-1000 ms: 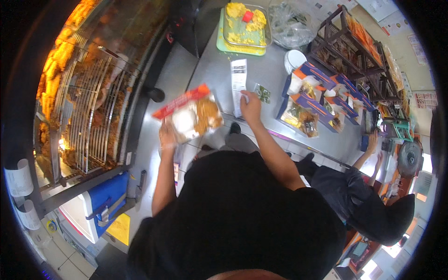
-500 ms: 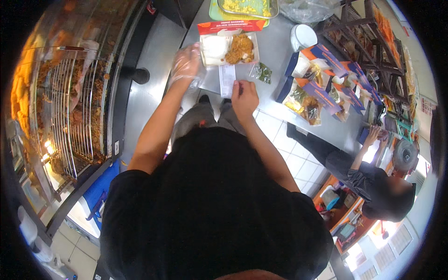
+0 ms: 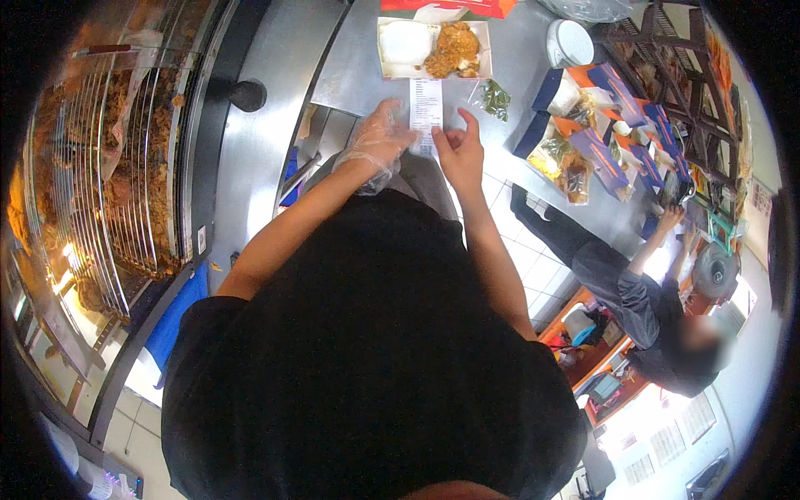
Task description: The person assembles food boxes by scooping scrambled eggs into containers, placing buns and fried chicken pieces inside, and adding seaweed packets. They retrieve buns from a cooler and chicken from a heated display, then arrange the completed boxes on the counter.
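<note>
A printed paper receipt (image 3: 426,108) lies on the steel counter, its lower end hanging toward me. Left of it is my left hand (image 3: 379,143) in a clear plastic glove, fingers apart, with nothing seen in it. My right hand (image 3: 461,154) is bare. Its thumb and forefinger are spread at the receipt's right edge; whether the thumb touches the paper I cannot tell. Just beyond the receipt sits an open meal box (image 3: 486,75) holding white rice (image 3: 407,42) and a piece of fried chicken (image 3: 454,50). A small clear packet of green leaves (image 3: 493,100) lies right of the receipt.
Several open blue-and-orange meal boxes (image 3: 596,154) with food stand at the right, near a white round tub (image 3: 570,43). Dark racks (image 3: 675,92) rise behind them. A wire-fronted food cabinet (image 3: 125,167) fills the left. Another person (image 3: 642,308) works at the right.
My left hand has moved from the meal box's left side to beside the receipt. My right hand's forefinger and thumb have spread apart. The view has shifted.
</note>
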Action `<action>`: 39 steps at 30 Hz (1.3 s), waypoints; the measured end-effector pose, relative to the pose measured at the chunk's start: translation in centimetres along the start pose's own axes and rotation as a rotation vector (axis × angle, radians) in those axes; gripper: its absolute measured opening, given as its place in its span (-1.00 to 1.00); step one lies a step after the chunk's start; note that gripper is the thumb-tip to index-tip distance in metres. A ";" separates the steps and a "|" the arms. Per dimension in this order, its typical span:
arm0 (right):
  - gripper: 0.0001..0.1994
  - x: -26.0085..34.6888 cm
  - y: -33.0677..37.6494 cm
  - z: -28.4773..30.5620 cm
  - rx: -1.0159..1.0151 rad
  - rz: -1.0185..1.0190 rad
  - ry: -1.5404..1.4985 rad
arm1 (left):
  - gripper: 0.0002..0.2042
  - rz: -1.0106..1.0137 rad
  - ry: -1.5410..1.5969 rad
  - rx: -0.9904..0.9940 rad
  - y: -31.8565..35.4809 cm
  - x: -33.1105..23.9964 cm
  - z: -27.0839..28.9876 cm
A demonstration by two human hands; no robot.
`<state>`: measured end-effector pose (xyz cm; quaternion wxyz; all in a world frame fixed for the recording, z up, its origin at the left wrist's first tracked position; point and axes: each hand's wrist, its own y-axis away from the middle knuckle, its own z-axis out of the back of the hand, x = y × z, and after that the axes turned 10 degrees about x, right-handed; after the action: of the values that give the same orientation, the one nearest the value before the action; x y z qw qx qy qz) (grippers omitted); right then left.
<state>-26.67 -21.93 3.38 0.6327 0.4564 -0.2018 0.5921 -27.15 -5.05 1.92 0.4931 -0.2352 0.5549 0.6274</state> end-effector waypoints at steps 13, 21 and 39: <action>-0.87 0.4 -5.9 0.8 -0.116 0.257 0.218 | -0.40 -0.224 -0.689 0.163 -1.8 -1.3 1.7; -0.89 0.6 -6.9 1.3 -0.269 0.115 0.309 | -0.29 -0.166 -0.674 0.174 -2.3 -0.5 1.8; -0.88 -0.6 -4.3 -0.2 0.002 0.076 0.792 | -0.19 -0.369 -0.645 0.090 -2.0 0.6 1.3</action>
<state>-22.82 -21.57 1.30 0.6388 0.1859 0.0416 0.7454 -25.30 -3.80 0.83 0.7572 -0.0996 0.3465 0.5447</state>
